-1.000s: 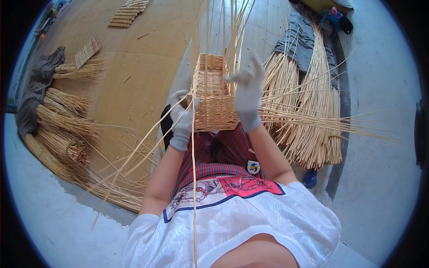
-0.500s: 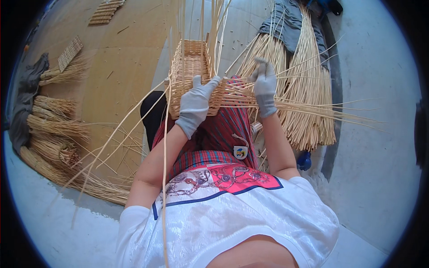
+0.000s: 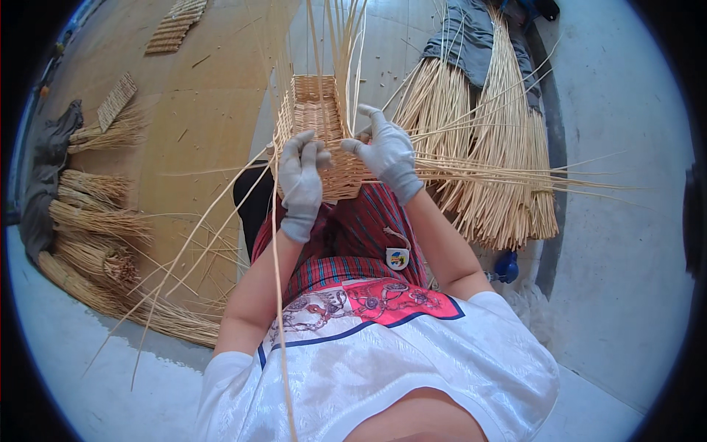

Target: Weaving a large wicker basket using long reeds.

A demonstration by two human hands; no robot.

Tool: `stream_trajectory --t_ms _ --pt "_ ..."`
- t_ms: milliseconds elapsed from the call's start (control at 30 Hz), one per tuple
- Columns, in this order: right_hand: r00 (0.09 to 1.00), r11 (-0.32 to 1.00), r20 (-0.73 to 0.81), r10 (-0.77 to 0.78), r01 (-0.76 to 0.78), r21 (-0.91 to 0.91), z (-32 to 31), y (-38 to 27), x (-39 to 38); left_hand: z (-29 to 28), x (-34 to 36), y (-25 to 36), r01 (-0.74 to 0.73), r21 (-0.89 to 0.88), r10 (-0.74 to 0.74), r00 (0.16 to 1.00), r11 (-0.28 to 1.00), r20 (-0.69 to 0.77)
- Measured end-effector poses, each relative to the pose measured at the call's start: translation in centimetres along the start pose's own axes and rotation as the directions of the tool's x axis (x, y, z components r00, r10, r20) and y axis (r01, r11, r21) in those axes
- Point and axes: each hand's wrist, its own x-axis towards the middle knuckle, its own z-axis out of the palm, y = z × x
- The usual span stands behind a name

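Note:
A pale woven basket (image 3: pixel 317 114), box-shaped, rests at my lap with its opening facing up. Long upright stakes (image 3: pixel 346 37) rise past its far end, and loose strands (image 3: pixel 508 173) stretch out from its right side. My left hand (image 3: pixel 300 180), in a grey-white glove, curls its fingers over the basket's near left part. At the right wall is my gloved right hand (image 3: pixel 390 155), thumb and forefinger spread apart; its other fingers are partly hidden. One long strand (image 3: pixel 278 295) runs from the basket down over my left side.
Bundles of peeled rods (image 3: pixel 493 169) lie to the right, partly under a grey cloth (image 3: pixel 471 44). Shorter bundles (image 3: pixel 92 221) line the left edge, beside scattered rods (image 3: pixel 202 254). Small woven mats (image 3: pixel 118 99) lie farther off. A blue object (image 3: pixel 506 267) sits beyond my right elbow.
My right hand has moved left from the loose strands to the basket's right wall. My left hand has shifted left and its fingers have curled. The basket has turned slightly.

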Motion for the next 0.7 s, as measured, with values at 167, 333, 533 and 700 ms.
stream_trajectory --t_ms 167,333,533,700 --pt "0.975 0.954 -0.223 0.02 -0.085 -0.288 4.7 3.4 1.4 7.2 4.8 2.8 -0.566 0.377 0.431 0.815 0.733 0.387" --pt "0.987 0.979 -0.147 0.068 -0.094 -0.18 3.1 3.5 2.7 3.7 0.6 0.7 -0.68 0.293 0.548 0.723 0.672 0.42" --pt "0.804 0.815 -0.239 -0.544 0.574 0.075 1.4 -4.4 -5.2 -7.8 0.6 -0.7 -0.163 0.251 0.177 0.983 0.954 -0.037" --pt "0.643 0.627 -0.315 -0.698 0.761 0.165 2.2 -4.9 -6.9 -10.6 6.9 1.1 -0.336 0.54 0.043 0.875 0.772 0.482"
